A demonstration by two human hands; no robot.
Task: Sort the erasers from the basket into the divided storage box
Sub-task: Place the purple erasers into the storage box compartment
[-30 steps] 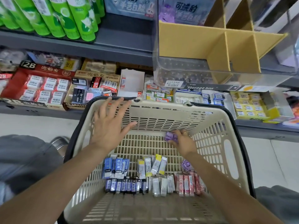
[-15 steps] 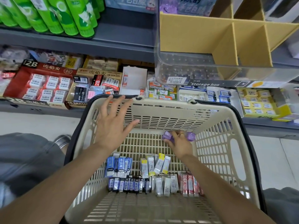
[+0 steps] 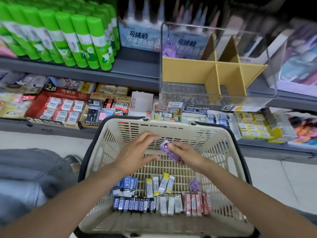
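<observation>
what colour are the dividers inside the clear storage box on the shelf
Mustard yellow, like plain cardboard. The dividers in the storage box show best in the head view.

The upper shelf (image 3: 137, 66) carries green glue sticks (image 3: 92, 42) at its left and the clear storage box (image 3: 214, 93) at its right.

Lit evenly and brightly from overhead, with only faint, soft shadows under the forearms and inside the cream basket (image 3: 228, 152). Strong wide-angle bending at the borders, shelf edges (image 3: 82, 73) curving and the green bottles (image 3: 96, 43) leaning outward. Motion blur smearing the upper right corner, packaging there reduced to streaks; top edge falling into darkness. Pale reflections and haze across the clear storage box (image 3: 188, 93), dulling the goods behind it. Sharpest at centre, eraser packs (image 3: 154, 203) legible only as colour blocks, small print soft. Lower corners blurred, grey fabric at left without detail.
</observation>
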